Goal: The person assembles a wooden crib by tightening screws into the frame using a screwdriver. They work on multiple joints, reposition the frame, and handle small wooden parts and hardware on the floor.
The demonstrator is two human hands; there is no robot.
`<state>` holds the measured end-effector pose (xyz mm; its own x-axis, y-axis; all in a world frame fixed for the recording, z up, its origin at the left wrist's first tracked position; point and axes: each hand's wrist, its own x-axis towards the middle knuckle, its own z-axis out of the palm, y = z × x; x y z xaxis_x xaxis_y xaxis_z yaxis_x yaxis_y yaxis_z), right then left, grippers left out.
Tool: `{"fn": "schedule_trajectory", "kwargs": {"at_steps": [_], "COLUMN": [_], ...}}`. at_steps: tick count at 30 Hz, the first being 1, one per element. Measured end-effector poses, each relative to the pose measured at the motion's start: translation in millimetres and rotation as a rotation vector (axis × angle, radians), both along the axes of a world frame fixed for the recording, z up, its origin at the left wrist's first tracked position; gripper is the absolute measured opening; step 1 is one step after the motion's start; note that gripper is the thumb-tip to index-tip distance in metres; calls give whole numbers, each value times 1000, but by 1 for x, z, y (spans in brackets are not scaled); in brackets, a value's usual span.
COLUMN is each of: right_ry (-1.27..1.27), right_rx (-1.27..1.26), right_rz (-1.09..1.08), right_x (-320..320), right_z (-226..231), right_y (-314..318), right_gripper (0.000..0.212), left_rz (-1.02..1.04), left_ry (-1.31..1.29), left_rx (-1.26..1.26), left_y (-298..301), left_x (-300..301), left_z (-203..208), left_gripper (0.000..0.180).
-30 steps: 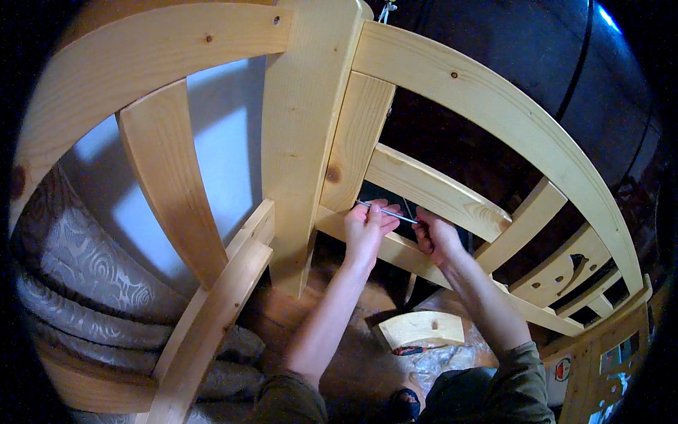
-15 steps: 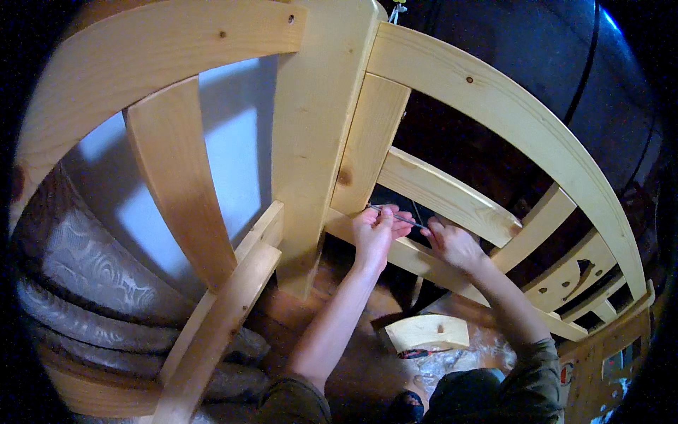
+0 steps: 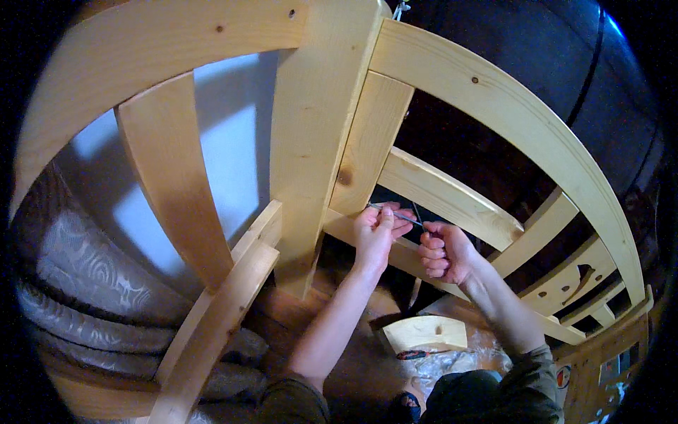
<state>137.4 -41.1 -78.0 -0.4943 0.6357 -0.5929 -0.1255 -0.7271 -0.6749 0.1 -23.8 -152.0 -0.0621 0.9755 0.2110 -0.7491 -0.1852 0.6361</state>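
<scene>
Both left grip (image 3: 374, 237) and right grip (image 3: 447, 253) pinch one rod (image 3: 414, 221) at a gap's (image 3: 387, 196) edge.

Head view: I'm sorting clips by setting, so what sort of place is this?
Probably a room in a home, perhaps a bedroom, though that is less sure. The slatted wooden frame looks like household furniture, and the swirl-patterned fabric and brown floor suit a home.
</scene>
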Motion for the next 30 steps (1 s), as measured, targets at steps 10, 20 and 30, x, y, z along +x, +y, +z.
{"fn": "schedule_trajectory", "kwargs": {"at_steps": [10, 20, 30], "right_ry": [-1594, -1363, -1295], "right_rx": [2098, 2298, 2422], "right_rz": [246, 375, 391], "right_x": [16, 18, 18], "right_z": [-17, -17, -11], "right_y": [-18, -3, 0], "right_gripper": [28, 17, 18], "left_rz": [-35, -132, -118], "left_ry": [-3, -7, -41], "left_rx": [-25, 24, -8], "left_y": [-2, -6, -3], "left_x": [-4, -10, -10], "left_z": [-2, 1, 2], "left_gripper": [18, 22, 16]}}
